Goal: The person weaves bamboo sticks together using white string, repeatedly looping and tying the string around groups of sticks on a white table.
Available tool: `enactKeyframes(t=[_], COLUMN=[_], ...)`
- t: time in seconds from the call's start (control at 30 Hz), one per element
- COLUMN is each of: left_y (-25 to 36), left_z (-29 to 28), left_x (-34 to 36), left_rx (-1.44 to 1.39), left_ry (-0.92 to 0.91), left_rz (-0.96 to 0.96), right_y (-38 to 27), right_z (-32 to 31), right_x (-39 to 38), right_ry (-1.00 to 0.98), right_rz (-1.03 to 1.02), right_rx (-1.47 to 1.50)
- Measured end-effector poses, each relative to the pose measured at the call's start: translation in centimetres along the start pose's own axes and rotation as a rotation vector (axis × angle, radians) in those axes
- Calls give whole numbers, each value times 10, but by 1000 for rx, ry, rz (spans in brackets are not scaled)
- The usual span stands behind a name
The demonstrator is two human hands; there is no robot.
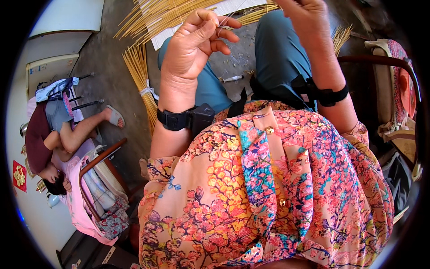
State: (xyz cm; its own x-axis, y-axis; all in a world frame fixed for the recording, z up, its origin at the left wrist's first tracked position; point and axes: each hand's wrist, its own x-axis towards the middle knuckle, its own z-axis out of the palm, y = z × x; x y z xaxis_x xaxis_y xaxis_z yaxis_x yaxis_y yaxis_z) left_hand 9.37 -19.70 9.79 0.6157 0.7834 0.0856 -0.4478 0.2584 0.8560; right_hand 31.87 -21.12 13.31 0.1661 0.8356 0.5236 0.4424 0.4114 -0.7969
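Left hand: My left hand (192,42) was raised near the top, palm partly turned up, thumb and forefinger pinched together on a thread (230,19), the other fingers loosely curled and apart.
Right hand: My right hand (309,20) was raised above my right thigh and cut off by the upper edge; I cannot tell how far open it was or what it held.
Thread: Thin and pale, it ran from my left fingertips up and rightward to the upper edge, in the space between my hands.
Stalks: Long, straw-coloured stalks (156,20) lay beyond my knees, spread partly over a white sheet (159,40).
Bundles: A left bundle (136,67), bound by a white tie (148,91), lay beside my left forearm; a right bundle (341,40) showed past my right forearm.
Floor: On the grey floor (107,58), between my legs, were fine pale scraps (239,58) and a small white-and-dark tube (232,79).
Clothes: I wore a floral shirt (224,188), blue trousers (282,54), and a black left band (174,120) and right band (331,95) at the wrists.
Far left: A person (38,134) in a maroon top and grey shorts had bent legs and a pale sandal (116,117), near a chair with pink cloth (80,197).
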Motion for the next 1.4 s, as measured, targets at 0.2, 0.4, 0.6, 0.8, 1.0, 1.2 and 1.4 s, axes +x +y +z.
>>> enactKeyframes(t=[0.2,0.4,0.6,0.8,1.0,1.2,1.4], left_y=[10,2,-1,-7,-29,-83,-128], left_z=[-15,-13,-5,-5,-10,-24,-29], left_x=[-20,-21,-29,-34,-26,-23,-9], left_rx=[-20,-39,31,92,115,25,107], left_ry=[-48,-75,146,217,120,85,41], left_rz=[-10,-62,-169,-192,-296,-530,-677], right_y=[-1,30,34,32,39,49,49], right_z=[-31,-95,-93,-100,-131,-162,-181], right_x=[7,9,-2,3,11,14,10], right_ry=[195,294,246,262,406,498,494], right_rz=[170,172,318,327,261,219,199], right_rx=[204,212,592,664,458,293,200])
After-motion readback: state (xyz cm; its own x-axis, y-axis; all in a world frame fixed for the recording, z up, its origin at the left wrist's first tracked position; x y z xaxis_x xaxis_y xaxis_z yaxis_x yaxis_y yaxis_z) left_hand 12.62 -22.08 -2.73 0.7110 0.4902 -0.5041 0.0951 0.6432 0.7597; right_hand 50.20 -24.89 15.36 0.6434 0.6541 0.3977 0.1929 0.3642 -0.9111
